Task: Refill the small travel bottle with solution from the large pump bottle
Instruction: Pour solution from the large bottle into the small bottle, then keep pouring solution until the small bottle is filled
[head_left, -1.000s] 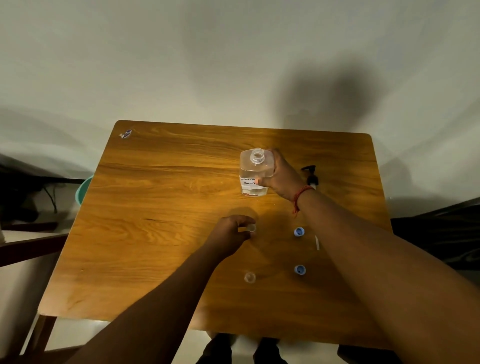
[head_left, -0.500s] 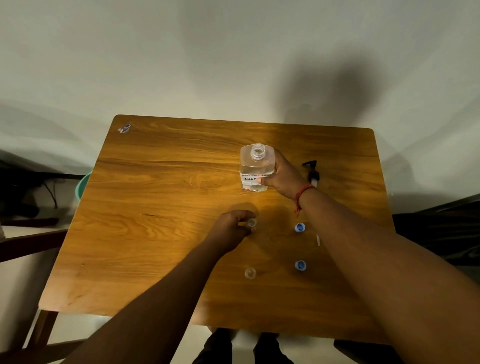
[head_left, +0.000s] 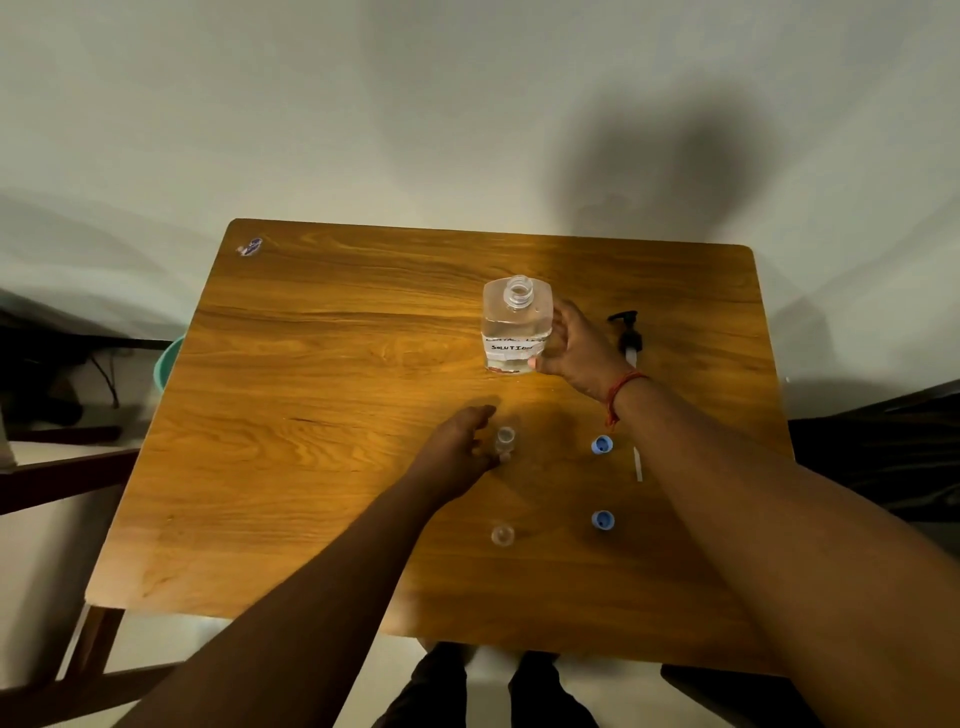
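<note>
The large clear bottle (head_left: 514, 327) stands upright on the wooden table (head_left: 311, 415), its neck open and a handwritten label on its front. My right hand (head_left: 576, 348) grips its right side. Its black pump head (head_left: 628, 335) lies on the table just right of that hand, and the white pump tube (head_left: 638, 465) shows nearer me. A small clear travel bottle (head_left: 504, 441) stands uncapped in front of the large bottle. My left hand (head_left: 457, 447) pinches it from the left between thumb and fingertips.
A second small clear bottle (head_left: 502, 535) stands nearer me. Two blue caps (head_left: 601, 445) (head_left: 602, 519) lie to the right of the small bottles. A sticker (head_left: 250, 247) marks the far left corner. A teal object (head_left: 166, 364) pokes out beyond the table's left edge.
Both hands stay on their bottles in nearly the same places. The view has tipped down slightly, so the table sits a little higher in the picture.
</note>
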